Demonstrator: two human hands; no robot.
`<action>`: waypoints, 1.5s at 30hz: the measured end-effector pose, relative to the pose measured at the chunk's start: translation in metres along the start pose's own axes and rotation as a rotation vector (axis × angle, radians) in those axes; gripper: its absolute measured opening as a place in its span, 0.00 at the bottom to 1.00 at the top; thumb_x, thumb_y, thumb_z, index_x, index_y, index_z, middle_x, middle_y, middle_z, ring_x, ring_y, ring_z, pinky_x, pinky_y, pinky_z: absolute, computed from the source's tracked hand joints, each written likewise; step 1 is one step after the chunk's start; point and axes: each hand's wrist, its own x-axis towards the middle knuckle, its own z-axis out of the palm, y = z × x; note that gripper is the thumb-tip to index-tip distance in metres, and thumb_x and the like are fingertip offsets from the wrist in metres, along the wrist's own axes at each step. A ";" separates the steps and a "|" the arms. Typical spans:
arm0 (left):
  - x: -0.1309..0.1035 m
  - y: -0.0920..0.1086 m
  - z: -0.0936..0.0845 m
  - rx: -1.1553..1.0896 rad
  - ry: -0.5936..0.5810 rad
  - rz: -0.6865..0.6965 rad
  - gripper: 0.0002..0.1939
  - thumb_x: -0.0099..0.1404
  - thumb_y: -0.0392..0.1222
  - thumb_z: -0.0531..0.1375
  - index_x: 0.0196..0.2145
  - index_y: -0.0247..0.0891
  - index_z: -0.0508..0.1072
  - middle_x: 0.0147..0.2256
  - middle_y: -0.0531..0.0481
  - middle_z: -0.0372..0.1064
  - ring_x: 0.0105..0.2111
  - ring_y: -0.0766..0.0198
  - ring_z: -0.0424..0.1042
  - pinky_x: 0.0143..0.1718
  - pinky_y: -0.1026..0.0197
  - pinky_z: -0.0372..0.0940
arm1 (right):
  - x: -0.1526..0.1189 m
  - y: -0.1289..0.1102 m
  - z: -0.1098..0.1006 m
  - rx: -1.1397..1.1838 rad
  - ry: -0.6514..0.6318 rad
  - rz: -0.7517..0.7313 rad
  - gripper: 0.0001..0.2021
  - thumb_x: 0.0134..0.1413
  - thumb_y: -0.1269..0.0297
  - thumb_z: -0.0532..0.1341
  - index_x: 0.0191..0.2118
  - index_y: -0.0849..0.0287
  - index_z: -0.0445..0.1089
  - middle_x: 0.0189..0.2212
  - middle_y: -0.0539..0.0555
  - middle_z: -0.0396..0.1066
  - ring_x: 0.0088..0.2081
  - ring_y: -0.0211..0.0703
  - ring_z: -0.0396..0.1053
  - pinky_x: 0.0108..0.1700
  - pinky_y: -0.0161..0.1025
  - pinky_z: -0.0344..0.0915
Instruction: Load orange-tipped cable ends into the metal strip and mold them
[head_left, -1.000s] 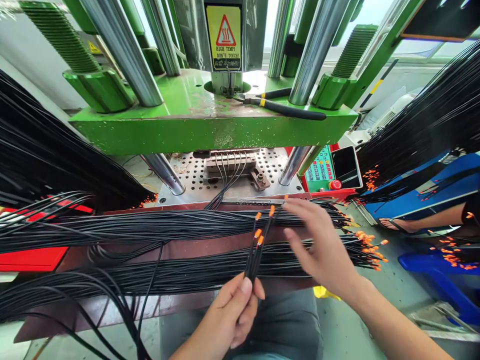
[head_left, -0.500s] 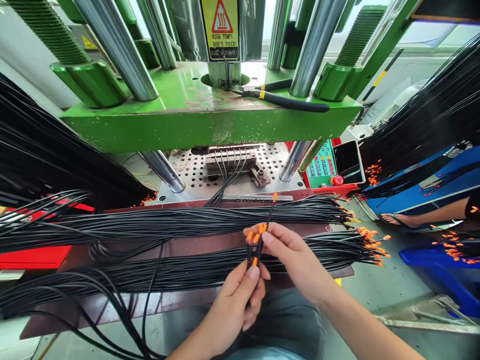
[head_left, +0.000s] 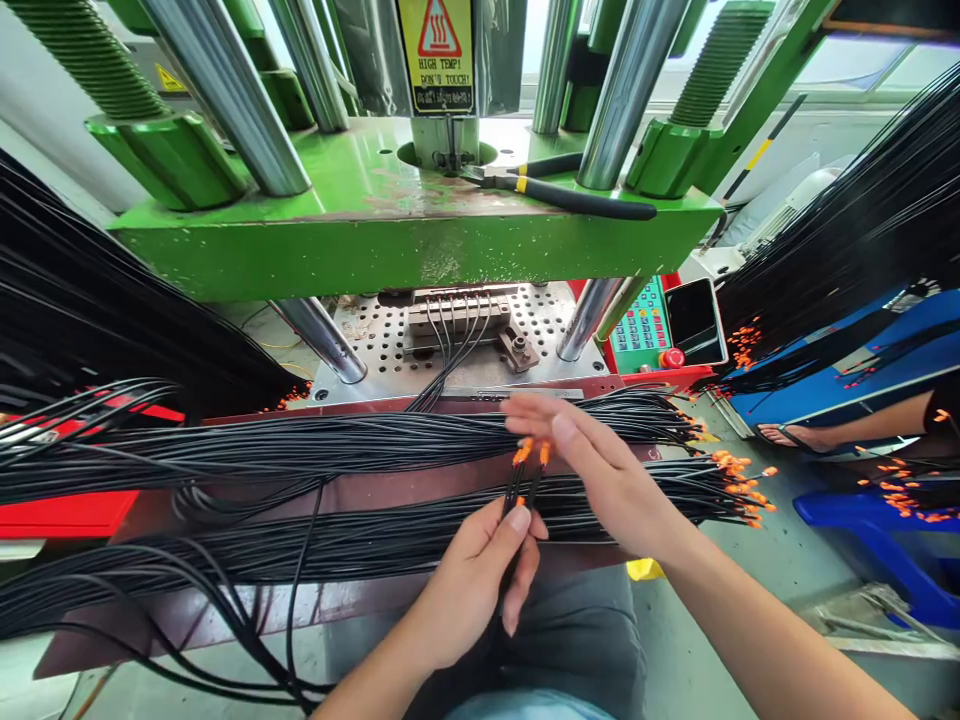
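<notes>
My left hand [head_left: 491,555] is closed around a few black cables [head_left: 516,488] with orange tips, held upright above my lap. Just over the tips is my right hand [head_left: 600,460], its fingers stretched out flat to the left and holding nothing I can see. Its palm side is close to the orange tips [head_left: 529,450]; whether it touches them I cannot tell. Behind and under the hands lie two thick bundles of black cables, a far bundle [head_left: 360,440] and a near bundle [head_left: 337,540], with orange ends at the right.
A green press [head_left: 420,250] stands ahead, pliers [head_left: 570,195] on its plate. Below, several cables run into a metal mould [head_left: 457,315]. A control panel [head_left: 641,325] with a red button is at right. Hanging cables flank both sides. Another person's foot [head_left: 795,437] shows at right.
My right hand has gone from pinching one cable among the tips to fingers stretched flat above them. The raised cable tip now sits about level with the others. My left hand keeps its hold.
</notes>
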 end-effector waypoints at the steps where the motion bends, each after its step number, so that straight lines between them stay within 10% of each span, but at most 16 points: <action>1: 0.002 0.001 0.000 0.007 0.006 0.006 0.20 0.68 0.59 0.55 0.36 0.37 0.67 0.21 0.58 0.59 0.13 0.74 0.54 0.13 0.70 0.55 | -0.001 -0.001 0.001 -0.075 0.006 -0.019 0.18 0.69 0.53 0.51 0.58 0.48 0.68 0.59 0.51 0.67 0.60 0.45 0.63 0.61 0.46 0.61; 6: 0.012 0.006 -0.001 0.023 0.098 0.140 0.20 0.69 0.57 0.54 0.31 0.35 0.67 0.20 0.56 0.62 0.19 0.72 0.62 0.23 0.68 0.60 | 0.007 -0.002 0.000 -0.198 -0.291 0.082 0.20 0.68 0.52 0.49 0.60 0.47 0.66 0.62 0.53 0.62 0.35 0.40 0.76 0.44 0.43 0.73; 10: 0.022 0.013 -0.006 -0.086 0.171 0.175 0.17 0.67 0.55 0.58 0.39 0.36 0.70 0.24 0.58 0.60 0.17 0.73 0.57 0.19 0.68 0.57 | 0.043 0.016 -0.025 -0.750 -0.008 -0.103 0.19 0.69 0.59 0.49 0.57 0.57 0.68 0.52 0.58 0.72 0.47 0.46 0.72 0.55 0.46 0.64; 13: 0.028 0.017 -0.011 -0.089 0.207 0.184 0.18 0.65 0.53 0.61 0.43 0.35 0.71 0.25 0.56 0.61 0.19 0.72 0.59 0.20 0.67 0.57 | 0.070 0.035 -0.047 -1.236 -0.033 -0.085 0.15 0.66 0.61 0.55 0.51 0.63 0.71 0.46 0.63 0.72 0.49 0.51 0.70 0.53 0.47 0.63; 25: 0.031 0.015 -0.012 0.035 0.221 0.129 0.18 0.61 0.50 0.64 0.43 0.36 0.69 0.21 0.57 0.63 0.18 0.72 0.58 0.17 0.70 0.58 | 0.074 -0.001 -0.050 -1.526 -0.195 -0.059 0.12 0.67 0.60 0.53 0.43 0.62 0.69 0.33 0.60 0.75 0.35 0.52 0.73 0.32 0.39 0.56; 30: 0.031 0.017 -0.008 0.078 0.247 0.137 0.17 0.60 0.52 0.65 0.38 0.35 0.71 0.21 0.55 0.65 0.20 0.71 0.61 0.19 0.69 0.60 | 0.051 -0.005 -0.055 -1.019 -0.306 0.078 0.19 0.67 0.53 0.51 0.30 0.59 0.68 0.28 0.53 0.71 0.30 0.42 0.67 0.31 0.37 0.56; 37: 0.032 0.014 0.000 0.204 0.263 0.087 0.16 0.58 0.51 0.66 0.33 0.34 0.72 0.16 0.57 0.62 0.15 0.72 0.59 0.16 0.71 0.58 | -0.009 0.032 -0.030 0.000 -0.034 0.339 0.19 0.67 0.49 0.49 0.40 0.59 0.67 0.25 0.46 0.56 0.22 0.32 0.52 0.20 0.31 0.48; 45: 0.036 0.013 -0.001 0.341 0.197 0.055 0.15 0.61 0.51 0.62 0.33 0.34 0.72 0.25 0.54 0.68 0.15 0.75 0.60 0.14 0.71 0.57 | -0.021 0.051 -0.012 0.099 0.088 0.299 0.21 0.66 0.51 0.51 0.56 0.59 0.67 0.22 0.47 0.58 0.24 0.34 0.55 0.22 0.30 0.53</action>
